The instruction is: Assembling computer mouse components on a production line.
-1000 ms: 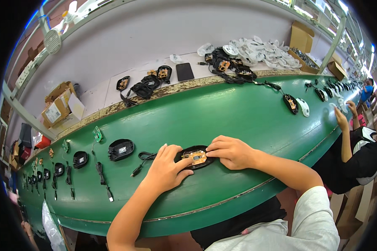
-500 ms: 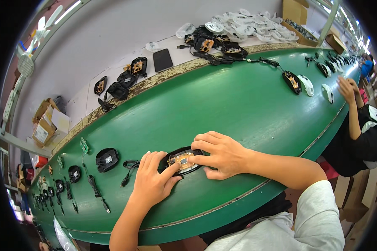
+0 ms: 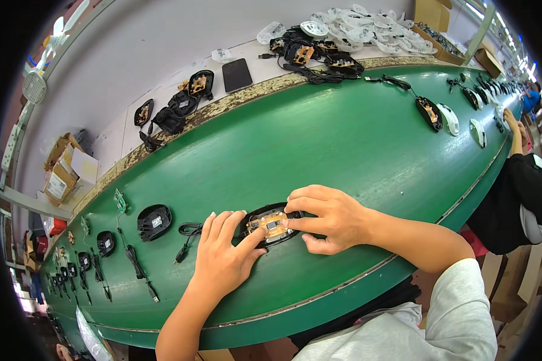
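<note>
An open black computer mouse base [image 3: 248,224] lies on the green bench between my hands, an orange circuit board [image 3: 277,227] seated in it. My left hand [image 3: 226,249] is closed on the base's left end, its thumb pressing the board's left edge. At the other end, my right hand [image 3: 331,219] grips the rim with bent fingers, and one fingertip touches the board's right side. Parts of the rim are hidden under the fingers. Just left of my left hand lies a coiled black cable [image 3: 188,231].
Another black mouse shell [image 3: 155,222] and several cables and boards line the green bench [image 3: 283,144] at left. Along the back ledge are a black phone [image 3: 237,75], mouse bases and clear white covers [image 3: 367,30]. A co-worker's hand [image 3: 512,123] is at far right.
My right fingertip has drawn back from the chip to the board's right edge. My left hand keeps its hold. The co-worker's hands have moved farther right, and the view has shifted slightly.
</note>
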Demonstrator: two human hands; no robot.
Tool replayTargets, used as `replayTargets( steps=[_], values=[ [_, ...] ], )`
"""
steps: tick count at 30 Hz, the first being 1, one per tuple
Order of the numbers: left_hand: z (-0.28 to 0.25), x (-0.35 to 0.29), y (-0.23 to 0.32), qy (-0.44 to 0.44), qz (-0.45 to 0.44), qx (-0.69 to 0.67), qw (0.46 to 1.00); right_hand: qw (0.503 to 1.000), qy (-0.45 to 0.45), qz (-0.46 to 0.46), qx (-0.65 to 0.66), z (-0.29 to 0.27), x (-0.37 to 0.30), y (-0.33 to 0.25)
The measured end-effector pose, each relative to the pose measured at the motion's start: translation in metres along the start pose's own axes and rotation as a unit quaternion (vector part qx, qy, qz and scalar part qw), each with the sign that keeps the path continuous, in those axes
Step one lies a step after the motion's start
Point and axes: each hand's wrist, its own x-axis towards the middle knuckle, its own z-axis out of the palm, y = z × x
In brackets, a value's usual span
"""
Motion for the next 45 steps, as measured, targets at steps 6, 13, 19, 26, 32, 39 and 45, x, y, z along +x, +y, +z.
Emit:
replayTargets(
  steps=[6, 13, 19, 26, 32, 39, 45],
  values=[
    [-0.002, 0.000, 0.003, -0.002, -0.006, -0.011, 1.000, 1.000, 0.001, -0.002, 0.012, -0.004, -0.002, 0.001],
    [-0.006, 0.001, 0.014, -0.009, -0.009, -0.015, 1.000, 0.999, 0.010, 0.028, 0.015, -0.013, 0.009, -0.019],
    [0.000, 0.007, 0.020, -0.026, -0.005, -0.025, 0.999, 1.000, 0.006, 0.023, -0.012, 0.003, -0.009, -0.007],
    [0.024, 0.032, 0.056, 0.032, -0.004, -0.031, 0.999, 0.992, -0.076, 0.087, -0.051, -0.040, -0.054, 0.010],
    [0.031, 0.063, 0.087, 0.079, 0.005, -0.032, 0.996, 0.919, -0.100, 0.330, -0.189, -0.132, -0.091, 0.048],
    [0.032, 0.084, 0.108, 0.101, 0.016, -0.016, 0.995, 0.810, -0.054, 0.519, -0.267, -0.212, -0.135, 0.091],
    [0.011, 0.071, 0.085, 0.108, 0.014, -0.005, 0.994, 0.811, 0.028, 0.476, -0.338, -0.192, -0.120, 0.096]
  ],
)
